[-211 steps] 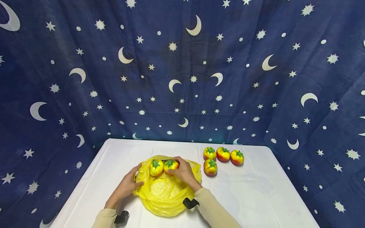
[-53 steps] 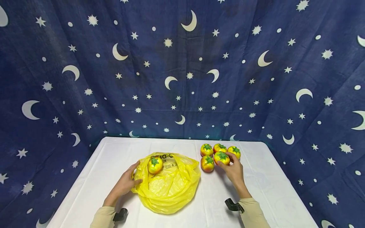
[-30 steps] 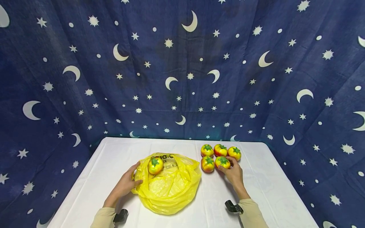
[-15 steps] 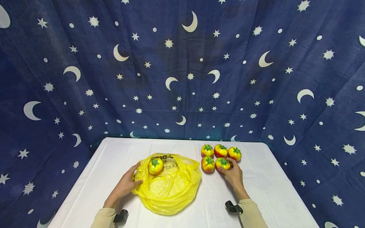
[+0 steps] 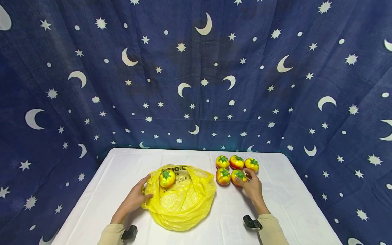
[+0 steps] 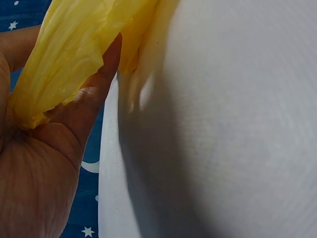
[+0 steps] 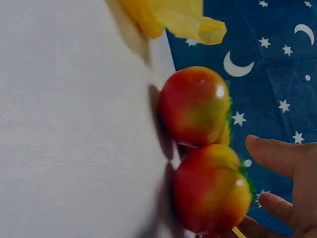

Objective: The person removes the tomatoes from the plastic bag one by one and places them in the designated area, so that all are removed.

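In the head view my left hand [image 5: 134,196] grips the left rim of a crumpled yellow plastic bag [image 5: 180,217], its thumb inside and fingers outside. The left wrist view has the bag's film [image 6: 69,54] between thumb and fingers. One glossy yellow-red tomato [image 5: 167,178] with green leaves sits in the bag's mouth. My right hand [image 5: 252,186] is at the front-right tomato [image 5: 238,177] of a group on the table. In the right wrist view, its loosely spread fingers stand beside that tomato [image 7: 210,191], with a gap between thumb and fruit.
Several similar tomatoes stand close together at the back right: a front-left one [image 5: 223,176] and a back row with left [image 5: 222,161], middle [image 5: 236,162] and right [image 5: 251,164] ones. A white cloth [image 5: 294,204] covers the table. A dark blue star-patterned curtain [image 5: 196,68] hangs behind.
My right hand has taken a tomato out of the bag, carried it right, set it down in the group and loosened its fingers. My left hand keeps hold of the bag's rim.
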Demonstrator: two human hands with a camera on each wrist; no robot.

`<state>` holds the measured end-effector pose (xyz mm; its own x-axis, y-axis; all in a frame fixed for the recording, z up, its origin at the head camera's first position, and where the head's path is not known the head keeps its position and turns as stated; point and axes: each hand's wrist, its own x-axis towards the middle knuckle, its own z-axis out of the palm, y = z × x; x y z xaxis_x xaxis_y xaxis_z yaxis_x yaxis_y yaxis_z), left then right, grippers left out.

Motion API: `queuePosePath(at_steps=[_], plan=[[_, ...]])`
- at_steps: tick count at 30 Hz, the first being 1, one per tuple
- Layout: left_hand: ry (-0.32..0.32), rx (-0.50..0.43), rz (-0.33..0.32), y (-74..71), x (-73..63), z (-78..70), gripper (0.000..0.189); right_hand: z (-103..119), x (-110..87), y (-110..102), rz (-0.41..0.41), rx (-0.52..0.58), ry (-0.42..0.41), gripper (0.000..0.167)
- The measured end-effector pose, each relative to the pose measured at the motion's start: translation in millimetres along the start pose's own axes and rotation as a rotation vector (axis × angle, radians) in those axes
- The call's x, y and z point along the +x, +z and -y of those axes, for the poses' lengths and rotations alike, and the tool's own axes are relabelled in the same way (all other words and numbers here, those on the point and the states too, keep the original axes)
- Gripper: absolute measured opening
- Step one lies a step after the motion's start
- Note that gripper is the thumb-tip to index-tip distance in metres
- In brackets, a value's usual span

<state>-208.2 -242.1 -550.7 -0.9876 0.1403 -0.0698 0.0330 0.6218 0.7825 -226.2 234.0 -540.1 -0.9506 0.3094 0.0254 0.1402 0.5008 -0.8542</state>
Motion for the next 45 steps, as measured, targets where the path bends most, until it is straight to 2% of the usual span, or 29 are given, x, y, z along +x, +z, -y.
queuePosePath(at_steps=[9, 21, 28, 33, 38, 45], plan=[[0.002, -0.009, 0.005, -0.1, 1.8, 0.7, 0.088, 24.9, -5.8, -8.6, -0.057, 0.096, -0.092, 0.056], [-0.029, -0.016, 0.003, 0.8, 3.6, -0.2, 0.088, 78.8, -26.8, -14.5, -0.101, 0.218, -0.204, 0.049], [-0.009, -0.01, 0.003, 0.8, 4.0, 0.6, 0.087, 103.5, -39.0, -7.9, -0.05, 0.325, -0.227, 0.049], [-0.004, -0.007, 0.005, 0.5, 3.7, 0.4, 0.087, 114.3, -44.9, 1.4, -0.007, 0.346, -0.249, 0.048], [-0.012, -0.011, 0.007, -0.1, 3.1, -0.3, 0.087, 140.0, -61.4, 4.9, 0.029, 0.353, -0.231, 0.046], [-0.021, -0.008, 0.005, 1.0, 2.4, -3.2, 0.087, 141.3, -63.2, 23.9, 0.087, 0.366, -0.229, 0.048]])
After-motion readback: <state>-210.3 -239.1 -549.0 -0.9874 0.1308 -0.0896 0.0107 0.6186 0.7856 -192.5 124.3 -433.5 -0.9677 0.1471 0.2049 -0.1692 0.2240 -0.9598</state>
